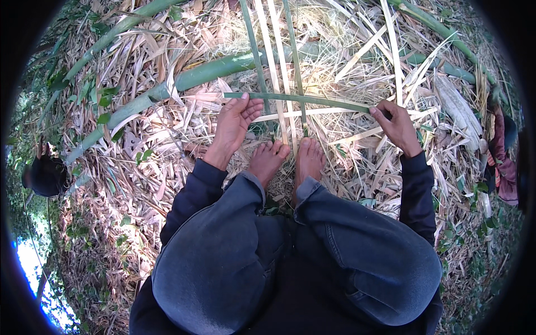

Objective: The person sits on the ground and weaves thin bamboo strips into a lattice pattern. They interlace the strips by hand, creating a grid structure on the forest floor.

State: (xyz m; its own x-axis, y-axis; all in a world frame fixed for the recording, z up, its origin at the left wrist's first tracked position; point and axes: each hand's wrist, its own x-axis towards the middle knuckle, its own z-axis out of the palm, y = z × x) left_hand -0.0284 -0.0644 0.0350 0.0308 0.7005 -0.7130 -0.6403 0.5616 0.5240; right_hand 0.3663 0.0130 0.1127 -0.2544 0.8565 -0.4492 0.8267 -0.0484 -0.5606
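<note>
A long green bamboo strip (312, 100) stretches sideways between my hands, in front of my bare feet. Near its left end, my left hand (237, 120) has the thumb on the strip, with the other fingers loosely curled just below it. My right hand (395, 124) pinches the right end between thumb and fingers. Beneath this strip, several lengthwise strips, pale (267, 42) and green (294, 47), run away from my feet. A pale crosswise strip (318, 112) lies over or among them; how they interlace is too fine to tell. My toes are at the near ends of the lengthwise strips.
A thick green bamboo pole (206, 72) crosses the ground beyond my hands. Dry leaves and pale shavings (329, 70) cover the ground, with a weathered wood piece (458, 109) at right. Other people are partly visible at the left edge (47, 173) and right edge (505, 162).
</note>
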